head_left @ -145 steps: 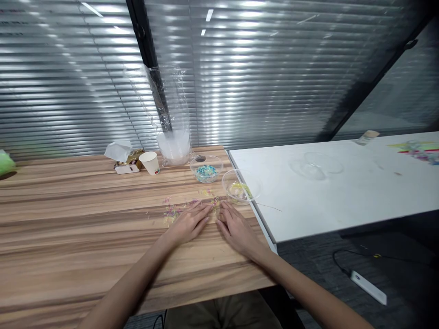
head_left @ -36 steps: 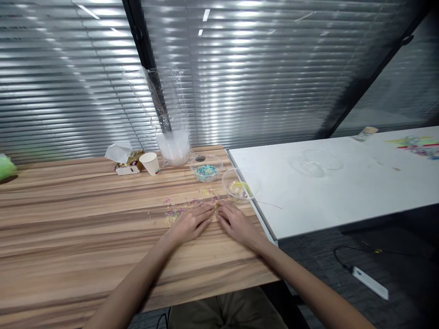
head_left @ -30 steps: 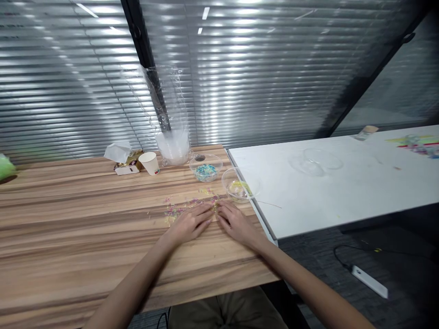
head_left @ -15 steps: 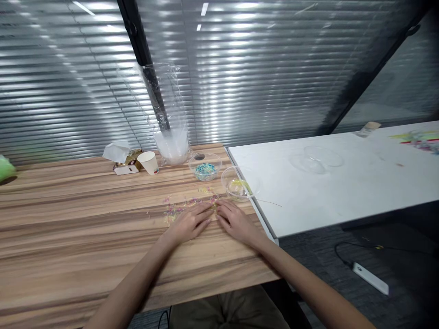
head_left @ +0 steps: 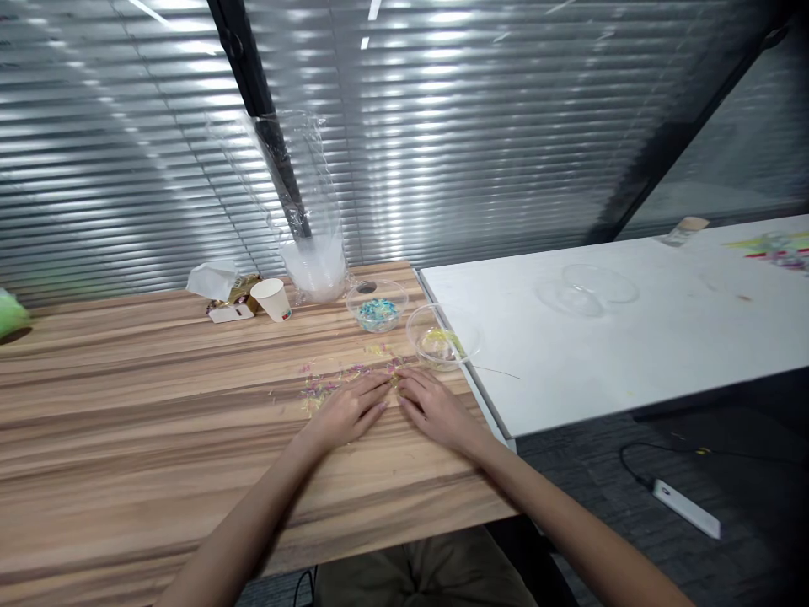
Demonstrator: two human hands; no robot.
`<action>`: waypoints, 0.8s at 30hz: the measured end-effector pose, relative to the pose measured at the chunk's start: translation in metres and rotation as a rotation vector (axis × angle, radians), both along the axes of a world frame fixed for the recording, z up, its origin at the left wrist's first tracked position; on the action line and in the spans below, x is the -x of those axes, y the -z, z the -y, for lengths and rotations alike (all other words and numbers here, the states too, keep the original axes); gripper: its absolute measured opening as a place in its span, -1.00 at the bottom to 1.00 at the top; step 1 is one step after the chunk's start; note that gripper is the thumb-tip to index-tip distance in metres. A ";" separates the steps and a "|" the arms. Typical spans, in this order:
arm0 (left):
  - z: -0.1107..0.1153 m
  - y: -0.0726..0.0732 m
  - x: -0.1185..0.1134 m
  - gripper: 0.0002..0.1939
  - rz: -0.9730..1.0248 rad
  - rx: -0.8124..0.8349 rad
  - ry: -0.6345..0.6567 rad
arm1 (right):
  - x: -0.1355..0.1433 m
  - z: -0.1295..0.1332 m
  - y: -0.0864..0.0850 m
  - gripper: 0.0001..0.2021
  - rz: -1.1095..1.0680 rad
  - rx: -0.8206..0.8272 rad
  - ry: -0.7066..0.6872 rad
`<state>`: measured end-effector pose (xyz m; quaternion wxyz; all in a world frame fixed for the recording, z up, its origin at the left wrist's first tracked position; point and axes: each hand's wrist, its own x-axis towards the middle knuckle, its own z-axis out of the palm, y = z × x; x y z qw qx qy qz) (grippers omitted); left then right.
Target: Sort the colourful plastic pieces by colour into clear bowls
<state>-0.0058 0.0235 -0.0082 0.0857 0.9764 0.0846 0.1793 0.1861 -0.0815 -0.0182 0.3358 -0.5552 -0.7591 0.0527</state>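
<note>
Small pink, yellow and purple pieces (head_left: 319, 389) lie scattered over the wood-grain table (head_left: 158, 455), too fine to tell their kind. At their right end my left hand (head_left: 352, 410) rests low on the surface, fingers stretched out and thumb apart. Facing it, fingertips almost meeting, is my right hand (head_left: 437, 411), also with extended fingers and a separate thumb. A few yellowish pieces show between the fingertips. Just beyond my right hand stands a clear plastic bowl (head_left: 441, 364) with yellow pieces in it. Behind that, another clear bowl (head_left: 379, 327) contains blue and teal pieces.
A paper cup (head_left: 271, 299), a tissue pack (head_left: 233, 305) and a clear plastic bag with white contents (head_left: 319, 274) stand at the back. Clear lids (head_left: 600, 288) lie on the adjoining white table (head_left: 569, 371). A white power strip (head_left: 686, 508) is on the floor.
The view has shifted very slightly. Both hands keep nearly the same place and pose, and the bowls and pieces stay where they were.
</note>
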 end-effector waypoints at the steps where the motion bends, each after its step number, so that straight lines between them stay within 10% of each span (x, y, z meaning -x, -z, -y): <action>1: 0.000 -0.001 0.000 -0.67 -0.001 0.002 0.003 | 0.000 0.000 0.000 -0.89 0.000 0.000 0.001; 24: 0.001 0.000 0.000 -0.67 -0.020 0.013 -0.006 | 0.000 0.000 0.001 -0.86 -0.015 0.008 0.001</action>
